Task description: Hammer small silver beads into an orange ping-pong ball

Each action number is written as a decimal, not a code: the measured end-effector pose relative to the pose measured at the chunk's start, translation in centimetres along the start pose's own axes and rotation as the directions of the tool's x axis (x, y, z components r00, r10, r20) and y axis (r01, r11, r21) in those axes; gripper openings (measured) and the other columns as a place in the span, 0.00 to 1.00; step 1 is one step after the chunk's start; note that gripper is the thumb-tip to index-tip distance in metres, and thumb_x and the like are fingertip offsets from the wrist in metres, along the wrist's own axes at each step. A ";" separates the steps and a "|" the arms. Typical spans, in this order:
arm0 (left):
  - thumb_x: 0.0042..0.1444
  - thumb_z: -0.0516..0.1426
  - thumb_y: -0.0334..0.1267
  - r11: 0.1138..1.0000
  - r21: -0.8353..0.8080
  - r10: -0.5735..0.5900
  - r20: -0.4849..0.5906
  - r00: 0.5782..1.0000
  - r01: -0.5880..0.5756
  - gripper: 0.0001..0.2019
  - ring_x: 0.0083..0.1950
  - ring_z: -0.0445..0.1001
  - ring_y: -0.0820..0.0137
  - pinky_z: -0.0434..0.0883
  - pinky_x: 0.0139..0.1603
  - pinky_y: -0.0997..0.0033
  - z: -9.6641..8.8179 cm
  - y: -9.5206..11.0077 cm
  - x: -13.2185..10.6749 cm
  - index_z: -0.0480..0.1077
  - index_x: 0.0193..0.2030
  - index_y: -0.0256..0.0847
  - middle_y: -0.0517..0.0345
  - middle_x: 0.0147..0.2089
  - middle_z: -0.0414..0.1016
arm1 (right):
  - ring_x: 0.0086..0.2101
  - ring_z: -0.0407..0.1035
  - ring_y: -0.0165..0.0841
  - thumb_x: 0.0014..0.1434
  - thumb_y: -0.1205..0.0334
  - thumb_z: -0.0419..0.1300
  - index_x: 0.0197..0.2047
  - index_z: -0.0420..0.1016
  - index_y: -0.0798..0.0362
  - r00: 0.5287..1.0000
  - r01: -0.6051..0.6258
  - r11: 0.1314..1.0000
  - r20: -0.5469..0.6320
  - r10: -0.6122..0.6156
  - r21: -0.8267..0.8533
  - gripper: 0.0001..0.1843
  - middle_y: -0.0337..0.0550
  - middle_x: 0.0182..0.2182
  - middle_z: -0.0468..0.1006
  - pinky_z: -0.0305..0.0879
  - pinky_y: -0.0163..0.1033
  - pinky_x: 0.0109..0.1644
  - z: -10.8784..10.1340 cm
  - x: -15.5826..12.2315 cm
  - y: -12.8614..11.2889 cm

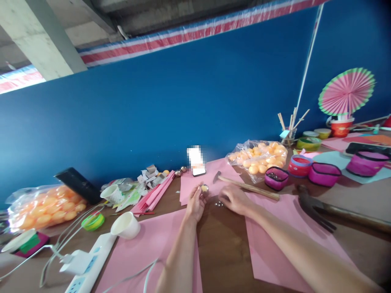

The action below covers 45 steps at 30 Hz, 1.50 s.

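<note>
My left hand (195,202) rests on the brown table with its fingers curled round a small yellowish round piece (204,188) at the fingertips. My right hand (232,199) lies beside it, fingers bent in a pinch over small shiny metal bits (218,204) on the table between both hands; what it grips is too small to make out. A small wooden-handled hammer (247,186) lies just beyond my right hand on a pink paper sheet (195,182).
Bags of orange balls sit at the left (42,211) and back right (259,156). Pink bowls (324,173), a claw hammer (324,209), paper cups (126,225), a power strip (88,264), a phone (197,162), and a pink paper fan (346,92) surround the work spot.
</note>
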<state>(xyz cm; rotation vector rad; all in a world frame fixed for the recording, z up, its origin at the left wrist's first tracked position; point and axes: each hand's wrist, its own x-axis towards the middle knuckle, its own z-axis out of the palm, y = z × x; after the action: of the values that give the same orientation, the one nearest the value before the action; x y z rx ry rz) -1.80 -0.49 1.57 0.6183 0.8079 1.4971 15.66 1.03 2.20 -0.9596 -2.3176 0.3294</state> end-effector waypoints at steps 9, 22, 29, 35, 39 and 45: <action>0.48 0.58 0.37 1.000 0.001 0.006 0.012 1.000 -0.006 0.17 0.33 0.72 0.72 0.69 0.38 0.67 0.0 0.0 0.0 0.68 0.46 0.38 0.53 0.35 0.73 | 0.29 0.65 0.32 0.58 0.63 0.48 0.32 0.66 0.53 0.995 -0.041 0.998 -0.092 0.036 -0.054 0.08 0.41 0.26 0.71 0.58 0.36 0.35 0.5 -0.1 0.2; 0.48 0.58 0.38 1.000 0.016 0.008 0.034 0.999 -0.009 0.18 0.33 0.73 0.71 0.69 0.38 0.67 0.0 -0.1 -0.1 0.66 0.48 0.38 0.54 0.35 0.73 | 0.32 0.66 0.32 0.58 0.63 0.49 0.30 0.66 0.53 0.994 -0.025 0.995 -0.107 0.035 0.093 0.08 0.41 0.28 0.71 0.60 0.37 0.37 0.5 0.2 0.1; 0.49 0.57 0.40 0.999 0.043 0.021 0.062 0.998 -0.023 0.19 0.34 0.73 0.71 0.69 0.40 0.66 0.0 -0.2 -0.2 0.65 0.49 0.39 0.54 0.37 0.73 | 0.32 0.68 0.32 0.57 0.63 0.50 0.31 0.67 0.53 0.969 -0.046 0.966 -0.224 0.105 0.253 0.07 0.41 0.28 0.73 0.62 0.36 0.39 0.4 0.4 0.0; 0.46 0.59 0.36 0.994 0.078 0.068 0.101 0.993 -0.076 0.22 0.38 0.73 0.72 0.67 0.45 0.66 0.2 -0.4 -0.4 0.64 0.50 0.42 0.56 0.39 0.72 | 0.35 0.68 0.34 0.55 0.58 0.52 0.34 0.69 0.53 0.943 -0.113 0.914 -0.248 0.223 0.390 0.09 0.42 0.31 0.74 0.62 0.38 0.41 0.1 0.6 0.2; 0.46 0.59 0.37 0.990 0.125 0.053 0.135 0.989 -0.070 0.22 0.38 0.72 0.72 0.67 0.46 0.64 0.4 -0.7 -0.6 0.64 0.51 0.42 0.56 0.39 0.72 | 0.27 0.66 0.32 0.54 0.53 0.52 0.27 0.69 0.53 0.942 -0.170 0.834 -0.162 0.294 0.526 0.13 0.39 0.24 0.72 0.62 0.36 0.34 0.2 0.6 0.5; 0.47 0.58 0.39 0.979 0.196 0.021 0.153 0.988 -0.051 0.22 0.36 0.72 0.73 0.69 0.43 0.66 0.6 -0.8 -0.8 0.64 0.52 0.42 0.55 0.41 0.72 | 0.25 0.64 0.30 0.52 0.52 0.54 0.33 0.71 0.54 0.924 -0.228 0.662 -0.054 0.377 0.714 0.14 0.38 0.23 0.71 0.60 0.35 0.30 0.1 0.7 0.0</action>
<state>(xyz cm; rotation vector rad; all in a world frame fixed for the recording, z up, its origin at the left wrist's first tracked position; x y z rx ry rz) -0.78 -1.22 1.40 0.8894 0.8394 1.3931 15.20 1.57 2.41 -0.9121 -1.6011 1.1131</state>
